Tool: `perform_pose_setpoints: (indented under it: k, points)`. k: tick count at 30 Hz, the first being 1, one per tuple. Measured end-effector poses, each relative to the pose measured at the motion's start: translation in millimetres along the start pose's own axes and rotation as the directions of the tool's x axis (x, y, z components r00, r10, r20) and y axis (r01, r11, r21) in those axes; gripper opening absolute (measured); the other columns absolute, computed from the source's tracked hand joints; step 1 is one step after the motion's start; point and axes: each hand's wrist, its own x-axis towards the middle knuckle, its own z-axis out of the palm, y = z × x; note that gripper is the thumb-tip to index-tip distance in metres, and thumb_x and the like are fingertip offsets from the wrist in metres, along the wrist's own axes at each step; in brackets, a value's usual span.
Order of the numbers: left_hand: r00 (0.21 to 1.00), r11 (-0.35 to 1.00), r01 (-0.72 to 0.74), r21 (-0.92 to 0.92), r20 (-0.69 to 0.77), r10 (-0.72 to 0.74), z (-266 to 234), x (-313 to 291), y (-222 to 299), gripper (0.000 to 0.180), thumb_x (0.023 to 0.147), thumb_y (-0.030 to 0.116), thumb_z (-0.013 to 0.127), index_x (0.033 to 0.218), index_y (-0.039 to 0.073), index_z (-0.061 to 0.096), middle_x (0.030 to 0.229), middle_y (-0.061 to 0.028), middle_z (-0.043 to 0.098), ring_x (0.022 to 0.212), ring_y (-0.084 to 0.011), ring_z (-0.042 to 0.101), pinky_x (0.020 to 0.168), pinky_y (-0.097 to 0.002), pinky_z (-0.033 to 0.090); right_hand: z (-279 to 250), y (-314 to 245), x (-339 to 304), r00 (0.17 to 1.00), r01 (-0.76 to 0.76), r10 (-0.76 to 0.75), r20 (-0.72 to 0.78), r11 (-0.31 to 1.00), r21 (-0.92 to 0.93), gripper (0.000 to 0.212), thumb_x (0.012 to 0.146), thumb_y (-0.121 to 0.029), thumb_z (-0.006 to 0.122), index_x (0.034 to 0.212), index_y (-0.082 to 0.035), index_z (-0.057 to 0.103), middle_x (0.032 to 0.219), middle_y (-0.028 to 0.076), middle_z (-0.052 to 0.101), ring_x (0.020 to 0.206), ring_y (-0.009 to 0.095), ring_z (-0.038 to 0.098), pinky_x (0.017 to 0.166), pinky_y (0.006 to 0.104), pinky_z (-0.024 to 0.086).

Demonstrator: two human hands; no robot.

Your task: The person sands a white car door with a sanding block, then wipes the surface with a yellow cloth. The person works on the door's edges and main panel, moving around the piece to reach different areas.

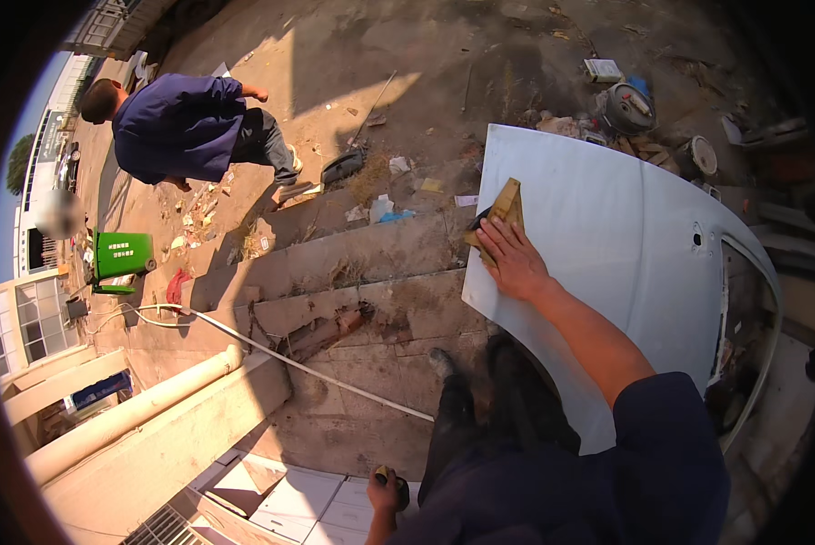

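Note:
A pale blue-white car door (571, 218) stands at the right, with a round handle hole and a window frame toward its far right end. My right hand (514, 259) presses a yellow-brown sheet of sandpaper (509, 202) onto the panel near its left edge. Something dark, perhaps a pad, shows at the sheet's left side. Low in the view, away from the door, my left hand (385, 493) is closed around a small black and yellow object (382, 475). Its kind cannot be made out.
Another person (185, 127) in dark clothes is on the littered ground at upper left. A green bin (122, 254), a long pale pole (308, 365) and concrete steps (335, 263) lie to the left. Buckets (627, 109) and debris sit beyond the door. White cabinets (289, 504) are at the bottom.

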Motion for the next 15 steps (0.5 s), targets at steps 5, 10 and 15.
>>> perform_pose_setpoints:
  k: [5, 10, 15]
  points:
    - [0.997, 0.998, -0.063, -0.006, -0.05, 0.063, -36.7, 14.7, 13.7, 0.053, 0.1, 0.039, 0.084, 0.14, 0.006, 0.075, 0.125, -0.0285, 0.082, 0.121, -0.0462, 0.079, 0.101, -0.0531, 0.061, -54.2, 92.9, 107.2, 0.926, -0.327, 0.311, -0.215, 0.944, -0.044, 0.071, 0.124, -0.044, 0.036, 0.187, -0.016, 0.017, 0.196, -0.001, 0.009, 0.18, 0.021, 0.009, 0.146, 0.0485, 0.012]
    - [0.999, 1.0, -0.006, -0.015, -0.033, 0.005, -5.9, -19.4, -20.8, 0.053, 0.1, 0.041, 0.084, 0.138, 0.006, 0.075, 0.122, -0.0283, 0.082, 0.118, -0.0483, 0.079, 0.1, -0.0535, 0.061, 19.4, -14.1, 24.2, 0.982, -0.029, 0.018, -0.186, 0.998, -0.058, 0.078, 0.122, -0.049, 0.043, 0.187, -0.013, 0.019, 0.195, 0.005, 0.012, 0.18, 0.026, 0.007, 0.146, 0.052, 0.007]
    - [0.999, 0.999, -0.017, -0.035, 0.03, 0.018, 8.2, -5.3, -1.9, 0.057, 0.098, 0.043, 0.086, 0.139, 0.005, 0.074, 0.12, -0.0284, 0.082, 0.118, -0.0494, 0.078, 0.1, -0.0531, 0.061, 67.1, -78.4, -124.6, 0.936, 0.351, -0.348, -0.051, 0.935, 0.047, 0.084, 0.112, -0.047, 0.065, 0.183, -0.017, 0.032, 0.193, 0.001, 0.023, 0.179, 0.022, 0.015, 0.147, 0.051, 0.01]
